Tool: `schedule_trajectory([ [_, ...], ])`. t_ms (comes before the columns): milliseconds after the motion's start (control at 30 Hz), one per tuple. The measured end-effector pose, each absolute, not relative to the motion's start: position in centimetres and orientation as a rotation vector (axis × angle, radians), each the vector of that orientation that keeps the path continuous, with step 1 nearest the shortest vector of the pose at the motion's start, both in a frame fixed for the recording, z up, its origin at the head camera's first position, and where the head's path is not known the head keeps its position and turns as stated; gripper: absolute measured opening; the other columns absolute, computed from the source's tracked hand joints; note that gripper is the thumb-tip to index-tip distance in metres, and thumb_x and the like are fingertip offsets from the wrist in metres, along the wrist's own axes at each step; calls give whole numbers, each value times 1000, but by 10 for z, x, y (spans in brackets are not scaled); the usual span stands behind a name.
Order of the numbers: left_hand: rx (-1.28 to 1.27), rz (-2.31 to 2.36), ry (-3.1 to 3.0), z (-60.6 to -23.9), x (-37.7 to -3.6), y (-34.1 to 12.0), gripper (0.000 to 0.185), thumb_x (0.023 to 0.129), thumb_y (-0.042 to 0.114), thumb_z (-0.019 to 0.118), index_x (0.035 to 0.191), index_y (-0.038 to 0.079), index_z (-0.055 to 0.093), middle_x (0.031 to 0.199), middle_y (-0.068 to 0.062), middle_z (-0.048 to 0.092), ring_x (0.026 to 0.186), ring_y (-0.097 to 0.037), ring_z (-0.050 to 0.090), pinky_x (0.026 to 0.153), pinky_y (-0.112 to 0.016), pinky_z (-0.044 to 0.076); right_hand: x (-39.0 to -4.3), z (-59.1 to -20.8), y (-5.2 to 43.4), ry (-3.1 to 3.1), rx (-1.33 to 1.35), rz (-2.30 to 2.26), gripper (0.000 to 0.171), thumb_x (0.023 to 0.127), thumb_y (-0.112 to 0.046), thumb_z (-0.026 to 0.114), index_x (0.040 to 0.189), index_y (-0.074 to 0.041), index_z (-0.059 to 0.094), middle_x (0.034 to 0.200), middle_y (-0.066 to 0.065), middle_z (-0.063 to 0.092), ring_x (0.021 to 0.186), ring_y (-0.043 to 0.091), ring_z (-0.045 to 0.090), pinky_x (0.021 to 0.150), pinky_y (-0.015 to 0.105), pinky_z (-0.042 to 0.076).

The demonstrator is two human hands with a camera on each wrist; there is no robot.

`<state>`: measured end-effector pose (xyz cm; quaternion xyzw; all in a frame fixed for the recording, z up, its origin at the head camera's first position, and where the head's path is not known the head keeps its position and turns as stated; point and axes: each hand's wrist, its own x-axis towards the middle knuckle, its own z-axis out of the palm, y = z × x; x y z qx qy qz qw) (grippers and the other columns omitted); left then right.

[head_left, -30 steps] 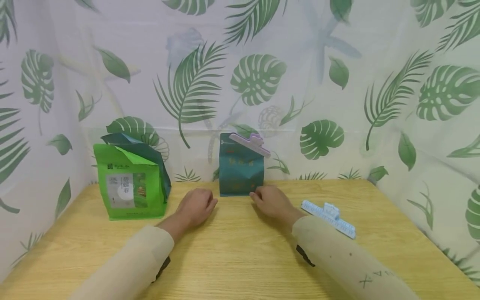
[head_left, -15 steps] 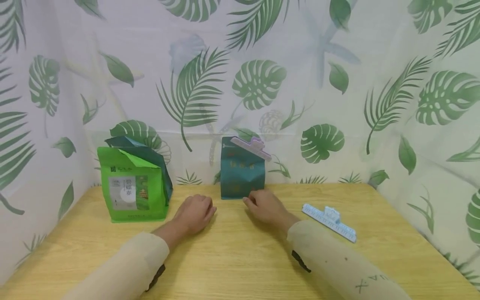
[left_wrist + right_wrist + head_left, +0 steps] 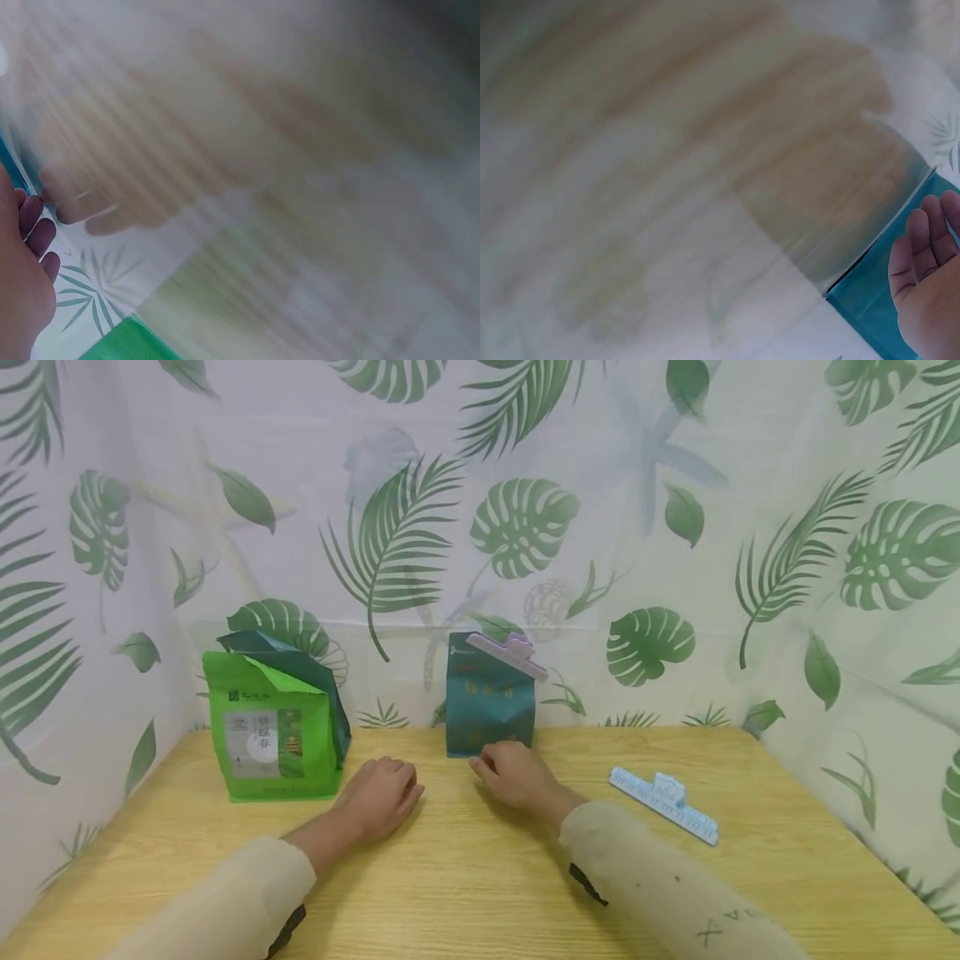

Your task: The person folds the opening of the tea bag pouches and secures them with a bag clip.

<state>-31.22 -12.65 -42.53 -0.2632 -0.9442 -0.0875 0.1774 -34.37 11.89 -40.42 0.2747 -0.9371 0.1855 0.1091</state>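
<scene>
The teal bag (image 3: 489, 706) stood mid-frame, already sealed by a purple clip (image 3: 507, 653). The green bag (image 3: 272, 727) at left remained unclipped, with the blue clip (image 3: 663, 804) lying unused at right. Both the left hand (image 3: 380, 795) and the right hand (image 3: 516, 774) rested on the desk (image 3: 465, 877), fingers loosely curled and holding nothing.

Both wrist views are motion-blurred; the green bag (image 3: 124, 343) is cut off at the bottom edge.
</scene>
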Motion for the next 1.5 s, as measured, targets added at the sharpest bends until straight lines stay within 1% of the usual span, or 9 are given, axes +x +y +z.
schedule_trajectory([
  [133, -748, -249, -2666, -427, -309, -133, 18, 99, 27, 62, 86, 14, 61, 76, 4, 56, 76, -16, 55, 76, -38, 46, -344, -404, 112, -2763, 820, 544, 30, 103, -26, 55, 77, -13, 61, 70, -3, 57, 65, 12, 49, 84, 41, 53],
  [233, -754, -256, -2667, -427, -306, -138, 17, 99, 26, 62, 87, 13, 61, 77, 4, 55, 76, -16, 53, 76, -37, 45, -343, -403, 107, -2758, 816, 527, 31, 103, -28, 54, 76, -14, 59, 70, -3, 56, 66, 13, 49, 94, 45, 51],
  [333, -760, -268, -2675, -426, -301, -143, 17, 99, 25, 62, 86, 13, 61, 75, 4, 53, 74, -15, 51, 75, -36, 44, -343, -403, 101, -2744, 837, 512, 31, 103, -28, 54, 77, -13, 60, 71, -3, 54, 66, 13, 48, 86, 42, 53],
  [400, -761, -277, -2684, -425, -296, -146, 17, 99, 25, 62, 86, 13, 61, 75, 5, 53, 74, -14, 50, 74, -36, 44, -342, -403, 97, -2718, 870, 486, 31, 103, -28, 55, 76, -13, 59, 70, -3, 52, 65, 13, 47, 76, 36, 52],
  [467, -760, -285, -2685, -423, -292, -151, 17, 99, 25, 62, 86, 13, 61, 74, 5, 52, 73, -13, 48, 73, -35, 43, -342, -403, 92, -2701, 898, 469, 31, 103, -28, 55, 75, -13, 58, 68, -3, 50, 63, 13, 45, 64, 31, 45],
  [533, -765, -287, -2670, -423, -287, -156, 17, 98, 24, 62, 85, 13, 61, 74, 5, 52, 72, -13, 48, 73, -35, 44, -341, -403, 88, -2682, 923, 459, 32, 103, -28, 55, 74, -14, 56, 66, -3, 47, 62, 12, 43, 62, 28, 41],
  [1033, -677, -272, -2686, -424, -268, -199, 13, 98, 25, 63, 90, 15, 63, 79, 7, 57, 77, -12, 53, 74, -36, 46, -336, -403, 52, -2722, 983, 452, 34, 104, -31, 51, 74, -16, 55, 68, -5, 48, 64, 11, 44, 63, 26, 40],
  [1233, -656, -244, -2682, -424, -265, -212, 13, 97, 24, 63, 88, 15, 62, 78, 8, 54, 75, -11, 51, 72, -35, 45, -335, -405, 39, -2726, 1014, 435, 33, 105, -33, 51, 76, -16, 56, 69, -5, 49, 66, 11, 45, 63, 25, 40],
  [1500, -668, -180, -2626, -425, -260, -230, 10, 94, 22, 67, 90, 13, 66, 81, 4, 61, 78, -14, 56, 74, -36, 48, -330, -404, 21, -2747, 1044, 401, 34, 105, -33, 50, 74, -18, 53, 70, -5, 48, 65, 10, 44, 61, 23, 38],
])
